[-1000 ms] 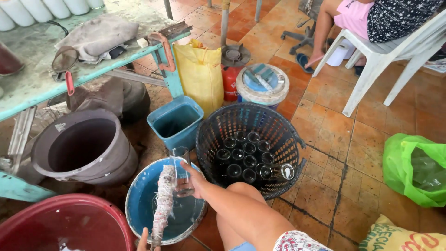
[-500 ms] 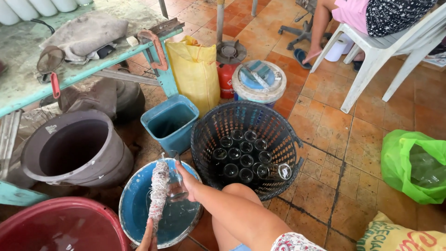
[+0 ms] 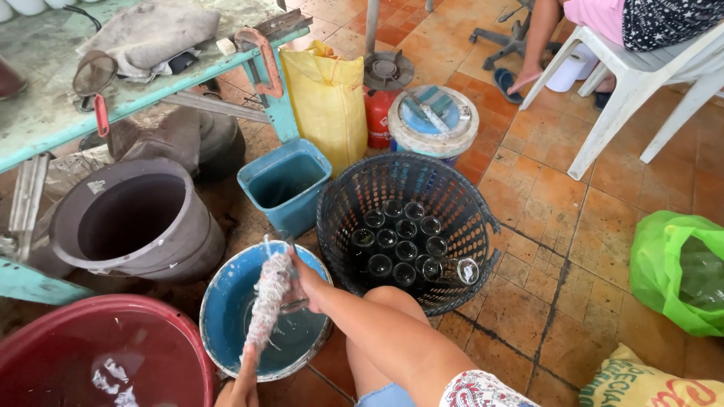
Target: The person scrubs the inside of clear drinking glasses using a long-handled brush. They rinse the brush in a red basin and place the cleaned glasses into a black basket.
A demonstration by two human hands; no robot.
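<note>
The right hand is closed around a clear glass and holds it over the blue basin, low above the water. The left hand, only partly in view at the bottom edge, grips the lower end of a soapy brush. The brush's long axis runs up and away from the left hand, its bristly, foam-covered head pointing toward the glass just beside the right hand. Whether the head is inside the glass cannot be told.

Just beyond the right hand stands a black plastic lattice basket holding upright glasses. To the left of the left hand sits a red tub of water, and farther out a grey bucket and a small teal bin.
</note>
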